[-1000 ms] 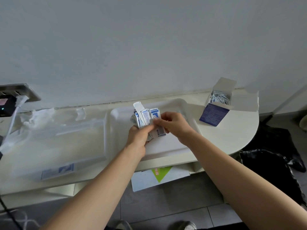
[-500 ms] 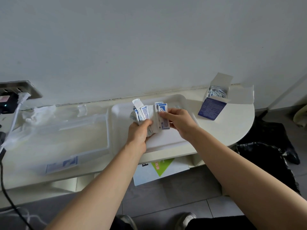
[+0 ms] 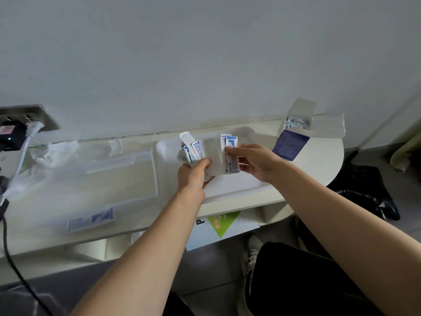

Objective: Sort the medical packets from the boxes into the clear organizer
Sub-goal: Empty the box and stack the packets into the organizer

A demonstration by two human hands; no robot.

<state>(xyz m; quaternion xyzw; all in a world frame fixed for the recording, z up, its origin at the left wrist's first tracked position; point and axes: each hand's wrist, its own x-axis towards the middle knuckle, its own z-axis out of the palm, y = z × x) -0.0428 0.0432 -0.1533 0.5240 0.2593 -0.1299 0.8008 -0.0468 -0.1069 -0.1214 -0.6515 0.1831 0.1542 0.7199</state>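
Mid-sort, above the tray [image 3: 239, 185]. Gripping a loose fan of packets [image 3: 197, 149] in the left hand [image 3: 193, 176], fingers curled round the lower ends, tops splayed upward. Pinching a smaller bunch [image 3: 232, 166] in the right hand [image 3: 257, 163], thumb in front, fingers behind, just beside the fan and touching its big white sheet [image 3: 210, 156] (a backing or a larger sachet, hard to say). Both hands closed on paper, then, neither free.

Judging by looks: light, thin, flat, bendy rather than stiff, probably slick-faced and quick to slide over one another. No fear of breakage, only of creasing and of spilling the fan. Best taken by the short ends, or flat between thumb and forefinger, a few at a time, squared up before letting go. Best not squeezed mid-length.

Waiting on the left: the organizer [image 3: 156, 174], clear and hard to read, with one blue-and-white packet [image 3: 91, 221] at its near wall, inside as far as can be told. Standing well to the right on the table [image 3: 323, 160]: an open box [image 3: 290, 144], stuffed with small sachets. Early in the job, by that measure. Next, likely: carrying the right-hand pinch over to a compartment and laying it flat.
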